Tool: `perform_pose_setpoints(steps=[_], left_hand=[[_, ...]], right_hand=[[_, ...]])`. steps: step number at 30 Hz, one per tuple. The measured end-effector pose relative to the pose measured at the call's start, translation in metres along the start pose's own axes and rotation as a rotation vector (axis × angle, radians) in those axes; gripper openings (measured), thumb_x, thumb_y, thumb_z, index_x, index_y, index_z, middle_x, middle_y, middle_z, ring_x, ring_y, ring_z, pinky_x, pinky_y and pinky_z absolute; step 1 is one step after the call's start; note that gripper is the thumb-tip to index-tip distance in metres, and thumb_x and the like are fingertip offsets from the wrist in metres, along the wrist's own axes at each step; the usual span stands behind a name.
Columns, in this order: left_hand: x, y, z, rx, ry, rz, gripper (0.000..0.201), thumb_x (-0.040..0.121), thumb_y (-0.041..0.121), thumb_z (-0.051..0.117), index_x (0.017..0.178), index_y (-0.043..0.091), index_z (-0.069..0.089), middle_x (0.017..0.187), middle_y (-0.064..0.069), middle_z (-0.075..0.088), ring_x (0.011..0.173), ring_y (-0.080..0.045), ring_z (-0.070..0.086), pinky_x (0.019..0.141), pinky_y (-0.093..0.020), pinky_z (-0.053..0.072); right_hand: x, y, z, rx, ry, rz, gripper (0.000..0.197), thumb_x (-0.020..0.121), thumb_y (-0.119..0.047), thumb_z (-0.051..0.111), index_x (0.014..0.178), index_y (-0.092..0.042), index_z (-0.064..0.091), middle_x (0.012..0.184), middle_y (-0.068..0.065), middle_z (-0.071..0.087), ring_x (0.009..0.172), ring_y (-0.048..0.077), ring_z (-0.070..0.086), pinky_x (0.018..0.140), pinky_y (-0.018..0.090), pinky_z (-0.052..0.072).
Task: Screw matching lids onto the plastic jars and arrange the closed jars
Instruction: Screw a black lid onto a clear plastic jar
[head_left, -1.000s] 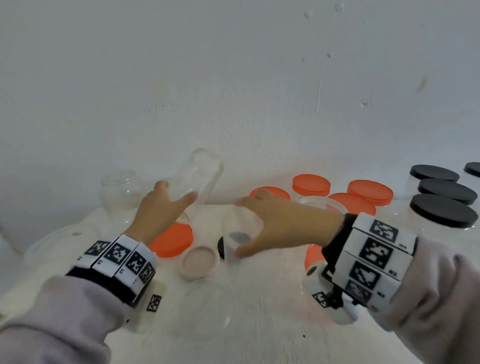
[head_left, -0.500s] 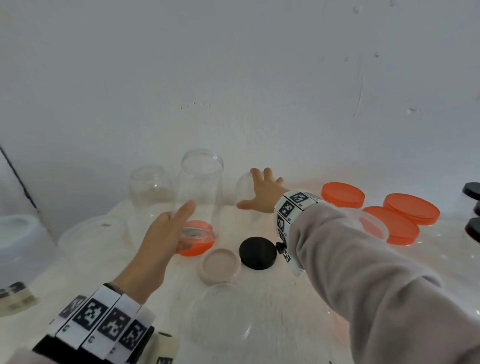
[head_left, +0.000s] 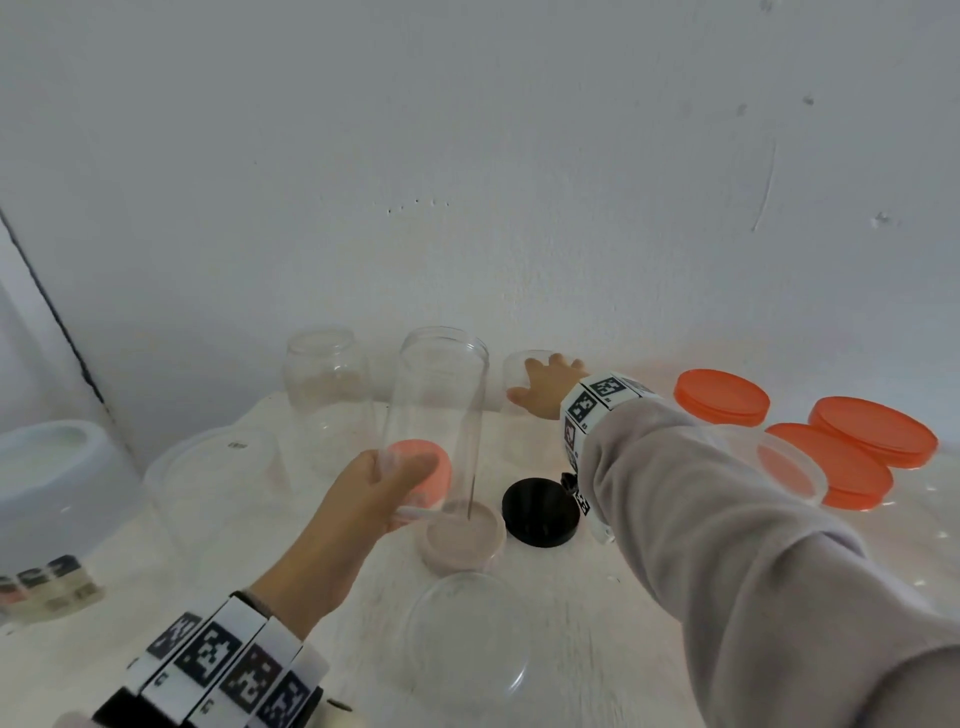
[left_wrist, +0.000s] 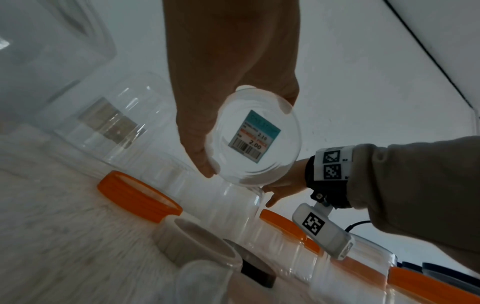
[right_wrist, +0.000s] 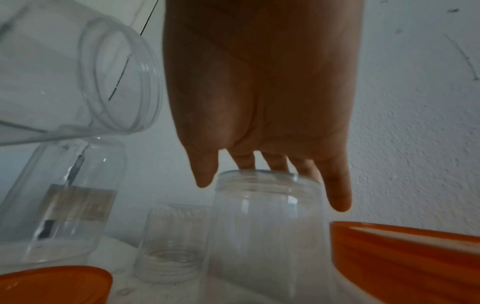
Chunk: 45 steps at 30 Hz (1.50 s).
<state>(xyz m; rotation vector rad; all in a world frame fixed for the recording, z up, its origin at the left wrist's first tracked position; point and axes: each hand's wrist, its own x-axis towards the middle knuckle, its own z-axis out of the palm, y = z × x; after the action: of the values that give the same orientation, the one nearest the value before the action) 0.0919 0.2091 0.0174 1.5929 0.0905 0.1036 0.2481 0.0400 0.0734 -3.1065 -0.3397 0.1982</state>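
Clear tall jar (head_left: 439, 415) in left hand (head_left: 363, 499) grip, right hand (head_left: 545, 387) fingers spread over small jar (right_wrist: 267, 226)

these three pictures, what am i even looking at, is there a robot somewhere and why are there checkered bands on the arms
There is no robot: a person works with bare hands. The checkered bands are printed markers worn on the wrists, next to small cameras.

One picture comes from a camera on the head, looking down at a white table. The other two come from the wrist cameras, looking along each hand at the fingers.

The left hand holds a tall clear jar near its base, lifted and tilted; the left wrist view shows a price sticker under it. The right hand reaches to the back and rests its fingers over the open mouth of a smaller clear jar standing there.

Also on the table: a loose black lid, a pale beige lid, several orange lids and more open clear jars.
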Motion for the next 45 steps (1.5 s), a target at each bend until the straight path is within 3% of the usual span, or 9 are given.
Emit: perform_pose_setpoints(steps=[6,10,14,16,23,31,36,40,45], left_hand=[[-0.005,-0.001,0.001,0.048,-0.01,-0.012,0.08,0.051,0.065,0.073,0.093,-0.001,0.051,0.071,0.009,0.054,0.076,-0.016,0.058,0.094,-0.046,0.051],[-0.014,-0.001,0.004,0.058,0.0,-0.028,0.076,0.05,0.071,0.068,0.101,0.016,0.058,0.088,0.006,0.069,0.087,-0.018,0.068,0.087,-0.04,0.054],[-0.022,-0.003,0.007,0.042,0.037,-0.111,0.078,0.057,0.073,0.07,0.113,0.019,0.057,0.107,-0.008,0.067,0.096,-0.024,0.068,0.09,-0.041,0.053],[-0.026,-0.003,0.006,0.039,0.033,-0.13,0.079,0.053,0.073,0.072,0.111,0.022,0.057,0.11,-0.008,0.066,0.099,-0.025,0.066,0.092,-0.042,0.052],[-0.039,-0.003,0.004,0.055,0.028,-0.162,0.095,0.043,0.069,0.072,0.12,0.017,0.051,0.115,-0.007,0.062,0.102,-0.022,0.065,0.094,-0.043,0.052],[-0.051,-0.001,0.006,0.065,0.033,-0.178,0.093,0.058,0.077,0.067,0.125,0.016,0.047,0.114,-0.007,0.061,0.103,-0.022,0.065,0.095,-0.043,0.052],[-0.056,-0.005,0.009,0.064,-0.013,-0.198,0.109,0.045,0.082,0.068,0.13,0.019,0.043,0.113,-0.006,0.061,0.101,-0.021,0.066,0.09,-0.04,0.054],[-0.059,-0.007,0.016,0.06,-0.124,-0.195,0.116,0.039,0.066,0.079,0.138,0.022,0.036,0.113,-0.002,0.062,0.101,-0.013,0.065,0.078,-0.026,0.054],[-0.06,-0.008,0.035,0.176,-0.23,-0.15,0.103,0.048,0.056,0.086,0.136,0.028,0.04,0.121,0.0,0.059,0.111,-0.014,0.059,0.09,-0.028,0.048]], right_hand=[[-0.016,-0.008,0.001,-0.049,0.049,-0.047,0.056,0.097,-0.036,0.051,0.144,-0.014,0.03,0.147,0.012,0.03,0.131,0.034,0.035,0.1,0.044,0.035],[-0.027,-0.014,0.005,-0.073,0.209,-0.103,0.05,0.091,-0.027,0.06,0.134,-0.013,0.04,0.133,0.008,0.044,0.119,0.027,0.045,0.09,0.037,0.041],[-0.036,-0.014,0.012,-0.044,0.066,-0.213,0.031,0.093,-0.025,0.061,0.115,-0.005,0.057,0.114,0.01,0.063,0.092,0.022,0.059,0.07,0.027,0.043],[-0.039,-0.012,0.021,-0.028,-0.036,-0.211,0.037,0.091,-0.03,0.064,0.116,-0.004,0.057,0.115,0.009,0.062,0.09,0.02,0.056,0.072,0.028,0.041],[-0.035,-0.001,0.061,-0.099,-0.253,-0.155,0.078,0.083,-0.051,0.069,0.145,-0.018,0.034,0.142,0.008,0.042,0.128,0.03,0.044,0.102,0.045,0.039],[-0.041,0.009,0.082,-0.144,-0.263,-0.103,0.082,0.078,-0.057,0.066,0.146,-0.03,0.03,0.142,0.007,0.041,0.126,0.033,0.046,0.097,0.047,0.038],[-0.054,0.013,0.077,-0.144,-0.287,-0.08,0.092,0.07,-0.054,0.075,0.146,-0.032,0.028,0.141,0.006,0.037,0.125,0.035,0.046,0.091,0.05,0.041],[-0.069,0.024,0.055,-0.14,-0.266,-0.074,0.083,0.068,-0.053,0.075,0.139,-0.034,0.035,0.134,0.005,0.038,0.116,0.034,0.048,0.084,0.044,0.044],[-0.089,0.048,0.018,0.135,-0.138,-0.031,0.081,0.071,-0.045,0.076,0.138,-0.031,0.034,0.132,0.005,0.038,0.108,0.031,0.053,0.089,0.047,0.053]])
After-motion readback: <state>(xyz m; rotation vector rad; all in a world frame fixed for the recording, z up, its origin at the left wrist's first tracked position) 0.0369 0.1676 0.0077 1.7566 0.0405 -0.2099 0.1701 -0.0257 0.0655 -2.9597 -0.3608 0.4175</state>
